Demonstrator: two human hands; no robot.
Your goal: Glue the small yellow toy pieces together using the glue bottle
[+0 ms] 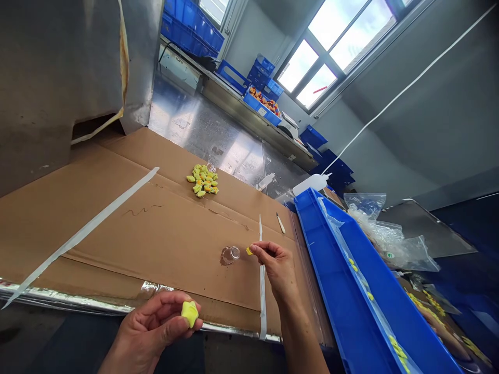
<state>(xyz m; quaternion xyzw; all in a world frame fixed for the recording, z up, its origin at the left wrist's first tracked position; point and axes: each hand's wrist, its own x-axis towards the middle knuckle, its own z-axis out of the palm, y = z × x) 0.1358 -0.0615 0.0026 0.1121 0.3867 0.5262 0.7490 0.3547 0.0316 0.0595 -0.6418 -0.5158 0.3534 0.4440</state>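
The left grip (pixel 156 322) is pinched on a yellow star-shaped piece (pixel 189 314) — left of the clear cup (pixel 234 253) and nearer; the right grip (pixel 277 265) clamps a small yellow bit (pixel 249 251) just right of the cup. Beyond it, yellow pieces (pixel 202 179) lie piled on the bench (pixel 128 244).

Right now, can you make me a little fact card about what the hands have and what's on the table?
Left hand: holds a yellow star-shaped piece
Right hand: pinches a tiny yellow bit
Near the right fingertips: small clear cup
Farther back: pile of yellow pieces, some with orange spots
Table cover: brown cardboard
Beside the right arm: long blue crate with yellow pieces inside
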